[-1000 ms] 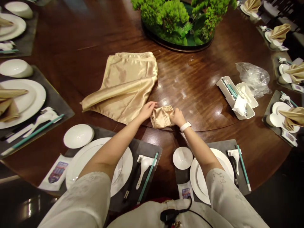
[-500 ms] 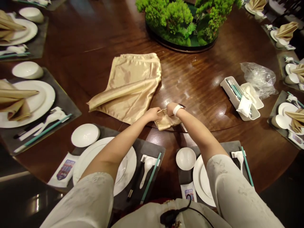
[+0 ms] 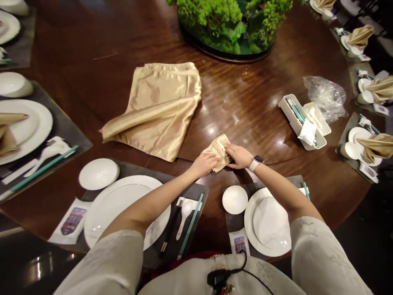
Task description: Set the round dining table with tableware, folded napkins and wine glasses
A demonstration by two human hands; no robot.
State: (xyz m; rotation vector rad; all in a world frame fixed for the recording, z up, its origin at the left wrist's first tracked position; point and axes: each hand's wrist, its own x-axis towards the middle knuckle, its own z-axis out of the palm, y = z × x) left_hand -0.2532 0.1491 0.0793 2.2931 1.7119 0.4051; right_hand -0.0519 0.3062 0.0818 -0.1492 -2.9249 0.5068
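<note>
A gold satin napkin (image 3: 219, 144), folded into a narrow pleated bundle, lies near the table's front edge. My left hand (image 3: 204, 164) grips its left side, fingers laid over the top. At its right side, my right hand (image 3: 241, 156) holds the pleats between thumb and fingers; a watch with a white strap is on that wrist. Farther back and to the left rests a stack of gold cloth napkins (image 3: 159, 106), its upper layer partly folded over. How the cloth sits beneath my fingers is hidden.
Place settings with a large white plate (image 3: 92, 229) and a smaller one (image 3: 250, 229) lie in front. A white cutlery box (image 3: 290, 112) and clear plastic bag (image 3: 330, 96) are at right. Behind stands a green miniature-tree centrepiece (image 3: 221, 24).
The small napkin has turned and been gathered into a tighter, more upright bundle. My right hand has shifted right and opened its hold around the pleats. The view has moved slightly right.
</note>
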